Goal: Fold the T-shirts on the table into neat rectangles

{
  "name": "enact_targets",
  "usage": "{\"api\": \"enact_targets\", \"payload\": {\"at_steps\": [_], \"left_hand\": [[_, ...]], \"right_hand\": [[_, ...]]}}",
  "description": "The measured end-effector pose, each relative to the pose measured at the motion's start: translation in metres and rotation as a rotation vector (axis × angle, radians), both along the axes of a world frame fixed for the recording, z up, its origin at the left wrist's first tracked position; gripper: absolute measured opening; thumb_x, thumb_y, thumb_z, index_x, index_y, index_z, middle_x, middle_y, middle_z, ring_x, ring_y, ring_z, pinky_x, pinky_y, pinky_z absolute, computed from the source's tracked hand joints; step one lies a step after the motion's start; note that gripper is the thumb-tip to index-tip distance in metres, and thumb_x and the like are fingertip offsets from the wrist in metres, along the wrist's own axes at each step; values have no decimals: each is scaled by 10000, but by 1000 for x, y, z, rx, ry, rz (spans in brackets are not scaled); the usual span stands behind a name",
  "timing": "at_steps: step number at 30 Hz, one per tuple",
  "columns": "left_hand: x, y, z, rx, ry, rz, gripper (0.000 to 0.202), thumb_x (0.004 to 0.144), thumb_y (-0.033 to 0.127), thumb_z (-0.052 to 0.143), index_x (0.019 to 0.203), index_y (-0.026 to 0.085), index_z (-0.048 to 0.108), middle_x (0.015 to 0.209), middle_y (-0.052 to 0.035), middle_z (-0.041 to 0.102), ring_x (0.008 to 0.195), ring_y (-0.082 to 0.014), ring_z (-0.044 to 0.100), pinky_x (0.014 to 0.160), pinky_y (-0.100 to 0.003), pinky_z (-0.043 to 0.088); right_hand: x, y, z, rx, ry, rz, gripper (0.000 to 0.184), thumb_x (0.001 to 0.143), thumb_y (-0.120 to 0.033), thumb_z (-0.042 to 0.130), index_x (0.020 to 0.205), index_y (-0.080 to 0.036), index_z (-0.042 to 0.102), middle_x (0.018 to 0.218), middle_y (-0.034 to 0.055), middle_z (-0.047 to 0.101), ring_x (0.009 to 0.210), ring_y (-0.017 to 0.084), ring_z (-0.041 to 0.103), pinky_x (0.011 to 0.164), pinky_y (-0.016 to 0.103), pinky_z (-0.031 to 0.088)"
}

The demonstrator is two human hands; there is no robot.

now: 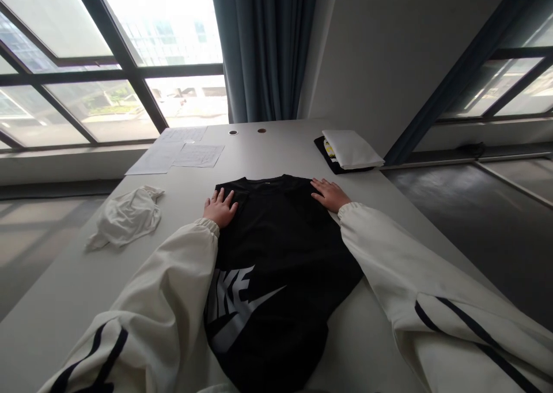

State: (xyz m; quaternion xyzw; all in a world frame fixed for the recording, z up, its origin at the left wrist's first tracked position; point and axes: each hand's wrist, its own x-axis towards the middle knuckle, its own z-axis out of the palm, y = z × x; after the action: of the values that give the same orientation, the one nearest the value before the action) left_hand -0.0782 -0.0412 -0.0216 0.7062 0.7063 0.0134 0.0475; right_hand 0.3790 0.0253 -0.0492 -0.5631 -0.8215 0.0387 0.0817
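A black T-shirt (285, 243) with a grey printed logo lies spread on the white table, its neckline toward the far side. My left hand (220, 207) rests flat on the shirt's upper left shoulder, fingers spread. On the opposite shoulder edge, my right hand (330, 195) lies with its fingers stretched over the fabric and its palm near the tabletop. Neither hand grips the cloth. The shirt's lower left side is partly covered by my left sleeve, and its right edge runs beside my right sleeve.
A crumpled white cloth (129, 217) lies left of the shirt. Printed papers (196, 154) are at the table's far left. A folded white cloth (354, 149) sits on a black folded one (322, 151) at the far right. Two round holes pierce the table (259, 157) near its far edge.
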Motion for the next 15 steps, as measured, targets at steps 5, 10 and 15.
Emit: {"api": "enact_targets", "payload": {"at_steps": [5,10,15], "left_hand": [[-2,17,3,-23,0,2,728,1049,622,287,1703,303,259,1789,-91,142,1645,-348,143,1298,-590,172],[-5,34,4,-21,-2,11,726,1045,630,284,1700,317,266,1787,-75,157,1643,-341,158,1291,-605,187],[-9,44,2,-17,-4,28,731,1042,639,281,1700,321,264,1789,-76,148,1643,-336,159,1290,-599,194]], "right_hand": [[-1,9,1,7,8,8,663,1051,-556,383,1649,-270,406,1740,59,317,1580,375,320,1269,626,263],[-2,7,6,147,141,0,598,1046,-485,420,1564,-213,544,1666,103,453,1504,353,437,1254,558,340],[-4,5,8,187,174,73,522,1041,-416,423,1435,-178,670,1475,113,649,1363,307,569,1218,484,401]]}}
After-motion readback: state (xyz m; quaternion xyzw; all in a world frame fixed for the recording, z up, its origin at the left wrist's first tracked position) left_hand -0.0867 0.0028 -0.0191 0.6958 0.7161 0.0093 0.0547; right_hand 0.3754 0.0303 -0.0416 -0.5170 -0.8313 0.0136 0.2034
